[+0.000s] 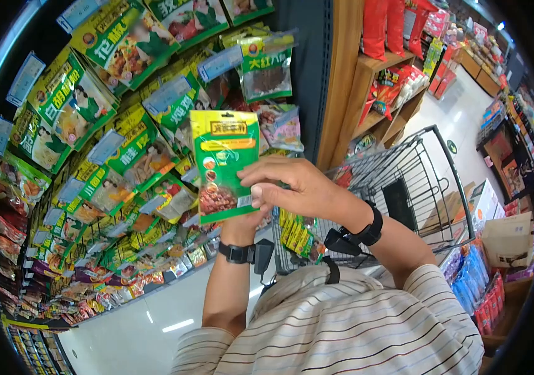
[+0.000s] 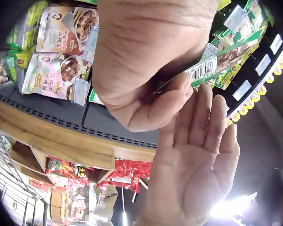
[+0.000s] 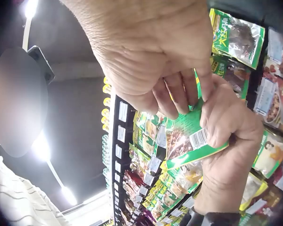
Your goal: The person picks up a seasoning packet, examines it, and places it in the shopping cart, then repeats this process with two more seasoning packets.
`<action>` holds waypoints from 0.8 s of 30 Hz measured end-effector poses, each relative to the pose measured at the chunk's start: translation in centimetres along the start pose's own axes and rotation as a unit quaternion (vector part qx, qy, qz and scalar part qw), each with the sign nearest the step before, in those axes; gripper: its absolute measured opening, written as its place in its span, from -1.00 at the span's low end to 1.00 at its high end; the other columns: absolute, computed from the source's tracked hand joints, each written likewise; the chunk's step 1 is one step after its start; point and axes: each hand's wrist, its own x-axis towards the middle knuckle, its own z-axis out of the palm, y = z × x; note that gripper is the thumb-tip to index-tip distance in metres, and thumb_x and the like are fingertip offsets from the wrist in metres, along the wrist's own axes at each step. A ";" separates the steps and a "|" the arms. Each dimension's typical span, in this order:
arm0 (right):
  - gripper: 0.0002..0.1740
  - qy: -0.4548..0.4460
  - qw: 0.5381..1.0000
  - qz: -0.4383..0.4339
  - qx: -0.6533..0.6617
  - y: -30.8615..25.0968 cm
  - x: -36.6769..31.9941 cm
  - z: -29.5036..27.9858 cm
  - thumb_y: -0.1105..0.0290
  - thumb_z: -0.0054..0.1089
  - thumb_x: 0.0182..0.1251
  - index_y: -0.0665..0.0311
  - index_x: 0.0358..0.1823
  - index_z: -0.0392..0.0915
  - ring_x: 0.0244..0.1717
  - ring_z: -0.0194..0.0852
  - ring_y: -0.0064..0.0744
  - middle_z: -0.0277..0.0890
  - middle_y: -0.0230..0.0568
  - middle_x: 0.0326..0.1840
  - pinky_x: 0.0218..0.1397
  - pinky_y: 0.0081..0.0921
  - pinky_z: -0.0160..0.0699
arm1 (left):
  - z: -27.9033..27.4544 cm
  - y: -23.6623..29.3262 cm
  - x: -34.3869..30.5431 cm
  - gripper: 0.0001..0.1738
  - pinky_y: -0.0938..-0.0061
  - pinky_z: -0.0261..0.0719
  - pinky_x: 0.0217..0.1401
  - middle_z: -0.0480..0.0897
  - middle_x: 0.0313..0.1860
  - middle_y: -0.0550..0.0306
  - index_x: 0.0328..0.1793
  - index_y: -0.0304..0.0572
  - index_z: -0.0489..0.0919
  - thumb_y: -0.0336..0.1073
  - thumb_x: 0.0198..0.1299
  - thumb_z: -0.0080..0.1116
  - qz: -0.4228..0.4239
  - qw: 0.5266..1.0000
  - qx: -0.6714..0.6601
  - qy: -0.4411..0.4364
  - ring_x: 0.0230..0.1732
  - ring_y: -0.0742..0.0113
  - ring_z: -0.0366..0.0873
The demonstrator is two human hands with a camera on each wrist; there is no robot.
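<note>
Head view: a green packet [image 1: 223,165] is held upright in front of a display rack [image 1: 110,169] hung with similar packets; it hangs free, touching neither the rack nor the wire cart [image 1: 398,181] behind the hands. The left hand [image 1: 242,222] rises from below and grips the packet at its lower right corner. In the right wrist view its curled fingers [image 3: 221,117] close over that corner just beside the barcode [image 3: 198,139], and in the left wrist view its thumb [image 2: 162,106] presses the same edge; the packet is therefore pinched between thumb and fingers. The right hand [image 1: 301,187] comes in from the right at mid-height of the packet. In the left wrist view its fingers [image 2: 203,117] lie nearly straight and side by side, palm showing; their tips rest on the packet's right-hand part, just above the left hand's grip, touching rather than clasping. A wooden shelf [image 1: 373,81] stands to the right of the rack.
</note>
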 end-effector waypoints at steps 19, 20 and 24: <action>-0.20 0.173 0.974 0.064 0.130 2.9 12.7 -7.2 0.19 0.16 0.46 0.52 0.53 0.06 0.32 0.45 -0.19 0.33 0.14 0.39 0.28 -0.34 0.54 | 0.0 7.4 3.2 -0.76 0.56 0.26 -0.38 0.38 -0.47 0.36 -0.15 -0.22 0.47 -0.19 0.51 0.06 0.263 0.773 0.534 0.221 -0.43 0.60 0.22; -0.23 0.176 0.969 0.068 0.157 2.6 13.2 -7.1 0.19 0.16 0.46 0.51 0.51 0.10 0.30 0.46 -0.21 0.35 0.12 0.36 0.26 -0.34 0.56 | 0.3 7.5 3.1 -0.76 0.56 0.27 -0.38 0.39 -0.46 0.35 -0.14 -0.22 0.47 -0.20 0.51 0.06 0.258 0.763 0.550 0.223 -0.43 0.60 0.24; -0.46 0.189 0.955 0.067 0.220 3.0 14.1 -7.7 0.18 0.21 0.43 0.43 0.25 0.36 0.04 0.62 -0.23 0.51 -0.04 0.07 0.02 -0.36 0.69 | 1.1 7.8 2.8 -0.77 0.52 0.29 -0.39 0.41 -0.47 0.30 -0.11 -0.24 0.47 -0.20 0.50 0.06 0.235 0.761 0.563 0.223 -0.43 0.57 0.27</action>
